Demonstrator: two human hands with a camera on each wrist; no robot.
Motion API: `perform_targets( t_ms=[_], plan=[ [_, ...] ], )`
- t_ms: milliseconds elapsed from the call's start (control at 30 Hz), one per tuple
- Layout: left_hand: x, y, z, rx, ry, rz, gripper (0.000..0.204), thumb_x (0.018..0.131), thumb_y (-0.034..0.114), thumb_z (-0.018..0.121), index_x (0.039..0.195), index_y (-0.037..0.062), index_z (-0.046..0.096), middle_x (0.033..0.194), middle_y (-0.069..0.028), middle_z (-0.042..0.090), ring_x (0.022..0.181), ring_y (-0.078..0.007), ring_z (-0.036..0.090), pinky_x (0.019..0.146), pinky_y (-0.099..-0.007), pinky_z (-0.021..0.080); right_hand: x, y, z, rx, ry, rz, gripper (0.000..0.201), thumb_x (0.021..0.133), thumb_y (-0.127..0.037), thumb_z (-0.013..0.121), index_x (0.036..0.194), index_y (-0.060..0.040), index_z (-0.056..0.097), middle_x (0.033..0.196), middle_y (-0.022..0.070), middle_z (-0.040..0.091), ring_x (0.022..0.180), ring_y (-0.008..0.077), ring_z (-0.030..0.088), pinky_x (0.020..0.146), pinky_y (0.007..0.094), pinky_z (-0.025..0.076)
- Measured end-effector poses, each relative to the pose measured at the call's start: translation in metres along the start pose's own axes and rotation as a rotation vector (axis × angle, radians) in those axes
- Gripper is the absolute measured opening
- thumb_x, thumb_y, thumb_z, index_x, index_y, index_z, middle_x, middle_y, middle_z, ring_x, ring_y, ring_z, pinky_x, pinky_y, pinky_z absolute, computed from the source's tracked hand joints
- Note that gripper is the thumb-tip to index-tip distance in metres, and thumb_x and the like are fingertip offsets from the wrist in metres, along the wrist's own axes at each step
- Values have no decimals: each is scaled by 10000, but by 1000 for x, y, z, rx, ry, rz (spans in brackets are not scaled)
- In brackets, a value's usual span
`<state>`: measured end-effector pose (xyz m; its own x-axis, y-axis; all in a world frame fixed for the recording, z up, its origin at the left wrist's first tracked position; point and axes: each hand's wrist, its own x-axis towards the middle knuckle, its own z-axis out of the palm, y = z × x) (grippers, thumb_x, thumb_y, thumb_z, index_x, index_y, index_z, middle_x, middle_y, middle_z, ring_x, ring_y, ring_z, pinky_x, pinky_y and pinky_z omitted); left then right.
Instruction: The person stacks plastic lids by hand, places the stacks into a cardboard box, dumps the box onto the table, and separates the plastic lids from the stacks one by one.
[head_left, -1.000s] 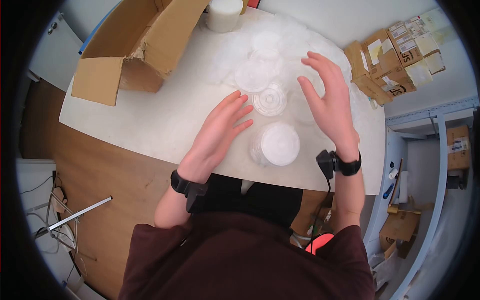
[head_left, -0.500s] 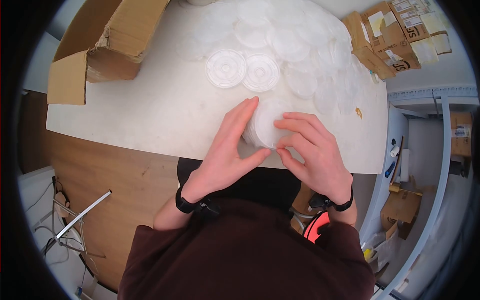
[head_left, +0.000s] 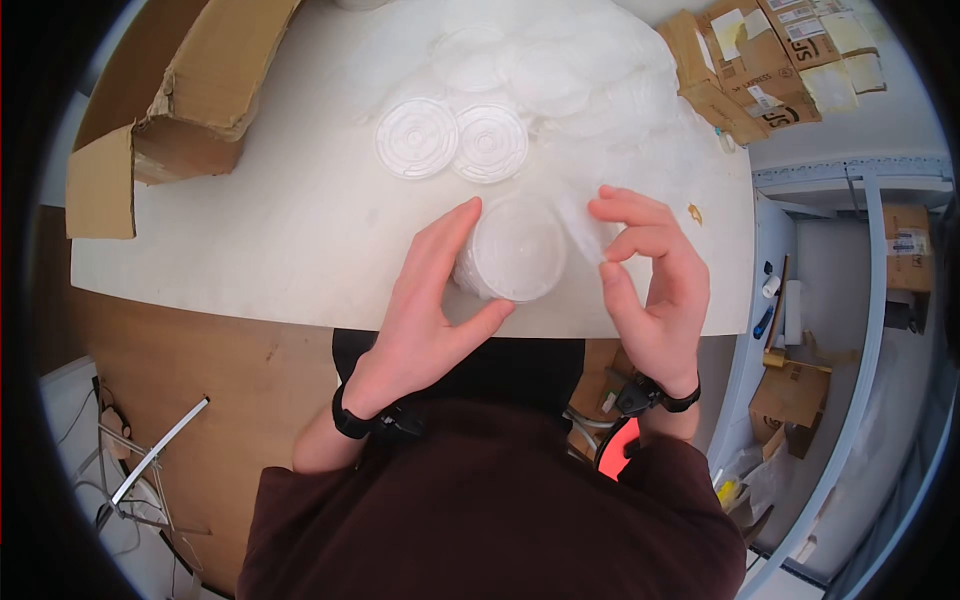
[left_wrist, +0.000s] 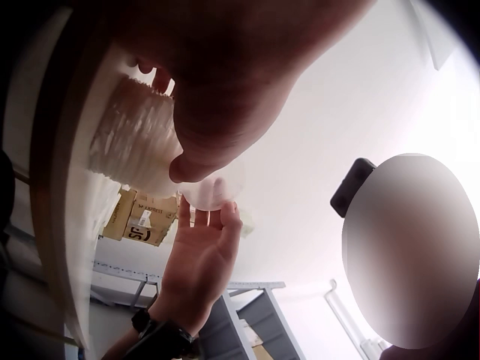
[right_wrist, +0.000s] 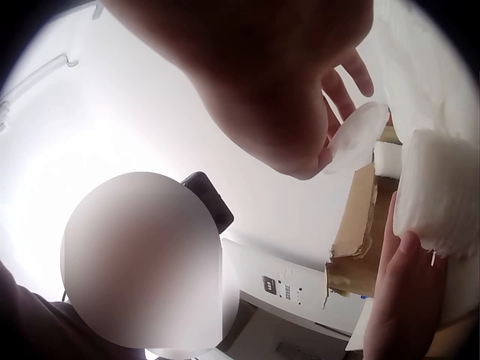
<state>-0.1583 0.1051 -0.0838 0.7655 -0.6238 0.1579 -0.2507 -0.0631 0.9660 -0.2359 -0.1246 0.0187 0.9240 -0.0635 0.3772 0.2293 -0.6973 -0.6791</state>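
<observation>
A tall stack of clear plastic lids (head_left: 518,248) stands on the white table (head_left: 240,235) close to its front edge. My left hand (head_left: 415,310) holds the stack's near left side, thumb at the front and fingers along the far left; its ribbed side (left_wrist: 135,135) shows in the left wrist view. To the right of the stack, my right hand (head_left: 660,280) pinches a thin, translucent round disc (head_left: 583,228) by its edge. That disc (right_wrist: 360,139) is tilted in the right wrist view. Two round lids (head_left: 415,138) with ringed tops lie side by side beyond the stack.
Many thin translucent discs (head_left: 575,80) overlap across the back of the table. An open cardboard box (head_left: 185,150) stands at the left. Taped cartons (head_left: 745,75) are piled at the back right, and a grey shelf frame (head_left: 868,300) stands beyond the right edge.
At first both hands were apart over the table; then they came to the stack. The left hand stays on it, while the right has drawn a thin disc off to the right.
</observation>
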Motion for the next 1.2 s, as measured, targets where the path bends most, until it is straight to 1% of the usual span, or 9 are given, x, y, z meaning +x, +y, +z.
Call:
perform_targets(
  t_ms=[200, 433, 533, 600, 667, 733, 833, 933, 1200],
  plan=[
    [1, -2, 0, 6, 3, 11, 912, 876, 82, 822, 1692, 45, 416, 1675, -189, 489, 1549, -349, 489, 1284, -467, 390, 59, 44, -13, -341, 340, -217, 143, 929, 15, 763, 1048, -34, 701, 1303, 156, 766, 1268, 371, 692, 1078, 445, 537],
    [-1, -3, 1, 15, 5, 9, 921, 881, 107, 851, 1691, 44, 417, 1674, -195, 495, 1545, -352, 496, 1279, -470, 396, 137, 111, 1, -606, 391, -311, 134, 990, -99, 753, 1111, -44, 731, 1285, 135, 763, 1243, 374, 659, 1072, 449, 524],
    [-1, -2, -1, 32, 8, 21, 936, 881, 117, 861, 1696, 45, 408, 1678, -194, 495, 1549, -355, 489, 1279, -472, 396, 136, 110, 7, -671, 280, -164, 176, 993, -115, 755, 1157, -52, 736, 1300, 133, 764, 1252, 373, 655, 1081, 450, 525],
    [1, 0, -1, 37, 18, 12, 942, 881, 121, 865, 1698, 42, 401, 1679, -193, 495, 1551, -359, 485, 1277, -473, 398, 112, 81, 9, -431, 185, -148, 231, 977, -119, 778, 1196, -58, 733, 1328, 130, 755, 1275, 373, 655, 1074, 456, 545],
    [0, 0, -3, 37, 17, -3, 949, 881, 125, 868, 1700, 40, 395, 1680, -191, 495, 1552, -362, 482, 1275, -475, 400, 80, 42, 7, -161, -43, -81, 251, 930, -89, 817, 1168, -61, 740, 1360, 124, 738, 1287, 363, 666, 1054, 456, 569],
    [1, -2, -2, 79, 6, 31, 960, 878, 129, 875, 1699, 33, 388, 1683, -189, 491, 1547, -369, 481, 1268, -478, 407, 53, 8, 2, -144, -331, -199, 253, 862, -45, 851, 1086, -64, 735, 1331, 114, 732, 1274, 355, 683, 1025, 452, 589],
    [1, -3, -1, 64, -5, 29, 961, 872, 128, 879, 1695, 34, 393, 1684, -185, 489, 1541, -371, 484, 1263, -480, 413, 20, -6, 8, -151, -442, -176, 252, 815, -30, 865, 1014, -62, 714, 1266, 104, 735, 1256, 346, 691, 1004, 448, 600],
    [2, -5, 0, 119, 7, 104, 955, 894, 179, 901, 1681, -3, 393, 1617, -231, 515, 1484, -415, 505, 1217, -489, 452, 6, 2, 13, -224, -382, -211, 243, 807, -33, 865, 985, -54, 701, 1233, 101, 736, 1248, 351, 692, 982, 450, 608],
    [1, -4, 3, 74, 34, 56, 907, 888, 143, 899, 1655, -6, 440, 1615, -223, 525, 1475, -406, 513, 1204, -488, 462, -1, 3, 15, -95, -310, -81, 195, 828, 16, 819, 946, -45, 676, 1246, 119, 741, 1214, 368, 700, 987, 457, 600]
  ],
)
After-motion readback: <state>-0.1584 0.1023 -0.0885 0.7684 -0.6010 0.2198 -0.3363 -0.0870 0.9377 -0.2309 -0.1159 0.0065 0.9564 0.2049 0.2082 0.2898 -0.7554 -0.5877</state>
